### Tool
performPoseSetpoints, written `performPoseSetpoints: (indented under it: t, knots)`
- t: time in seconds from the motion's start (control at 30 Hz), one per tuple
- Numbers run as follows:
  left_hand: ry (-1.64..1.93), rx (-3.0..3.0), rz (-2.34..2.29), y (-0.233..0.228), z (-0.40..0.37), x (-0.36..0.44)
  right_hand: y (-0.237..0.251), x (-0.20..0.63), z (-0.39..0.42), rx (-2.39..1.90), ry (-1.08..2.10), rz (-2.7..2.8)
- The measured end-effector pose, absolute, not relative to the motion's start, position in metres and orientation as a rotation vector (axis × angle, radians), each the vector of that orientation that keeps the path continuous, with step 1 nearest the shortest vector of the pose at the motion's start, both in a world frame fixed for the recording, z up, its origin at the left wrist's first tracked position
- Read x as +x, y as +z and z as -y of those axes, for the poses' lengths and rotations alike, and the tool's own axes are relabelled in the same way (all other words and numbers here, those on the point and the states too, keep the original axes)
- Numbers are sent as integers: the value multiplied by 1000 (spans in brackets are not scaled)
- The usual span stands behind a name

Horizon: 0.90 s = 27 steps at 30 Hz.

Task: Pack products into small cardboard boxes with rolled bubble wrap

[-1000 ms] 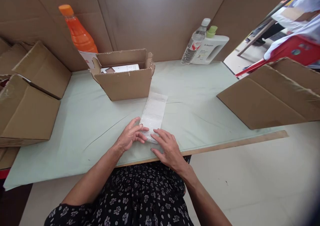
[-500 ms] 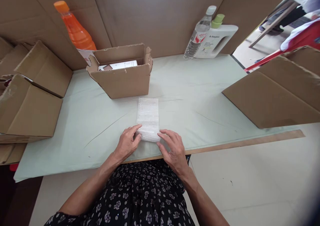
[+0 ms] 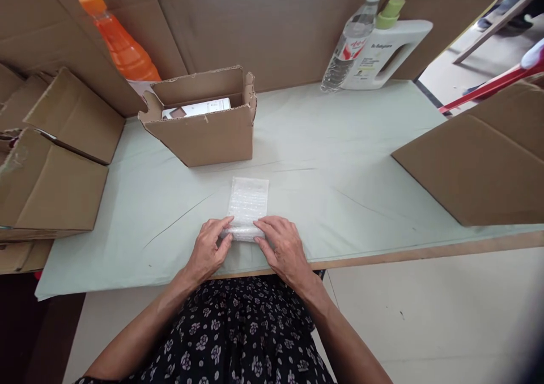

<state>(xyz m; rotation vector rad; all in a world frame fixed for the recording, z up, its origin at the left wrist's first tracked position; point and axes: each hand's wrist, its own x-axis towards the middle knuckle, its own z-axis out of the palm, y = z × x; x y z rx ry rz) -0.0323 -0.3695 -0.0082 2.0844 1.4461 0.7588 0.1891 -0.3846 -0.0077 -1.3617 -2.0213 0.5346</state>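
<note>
Bubble wrap (image 3: 248,209) on the table (image 3: 331,220), just in from the near edge and squarely between left-hand grip (image 3: 209,244) and right-hand grip (image 3: 283,244). Rolled end (image 3: 242,234) on the near side, with its long axis side to side, from one grip to the other; flat part (image 3: 250,195) away from both, toward the open cardboard box (image 3: 216,141) but short of it. Neither hand clearly nearer: left thumb and forefinger at the left end of the roll, right thumb and fingertips over the right end. Both grips only slightly parted, each with an end of the roll between thumb and fingers; pressure impossible to judge. Beyond, white carton (image 3: 206,107) within the box, well apart.
</note>
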Motion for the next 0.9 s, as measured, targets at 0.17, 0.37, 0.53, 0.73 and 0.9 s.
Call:
performPoseSetpoints:
  t: [0.17,0.37,0.53,0.73,0.9]
  knots:
    - [826,2111,-1559,-11,338,-17,-11,190,378,-1354,304,2167]
    - [829,2252,-1352,1,358,-19,-16,193,370,-1288,522,2103]
    - [664,2100,-1411,4,378,-24,-7,198,392,-1284,674,2067]
    - [748,2051,-1700,-8,366,-16,-11,191,398,-1307,346,2211]
    - [913,1469,-1659,-3,383,-21,-21,183,384,-1304,392,2059]
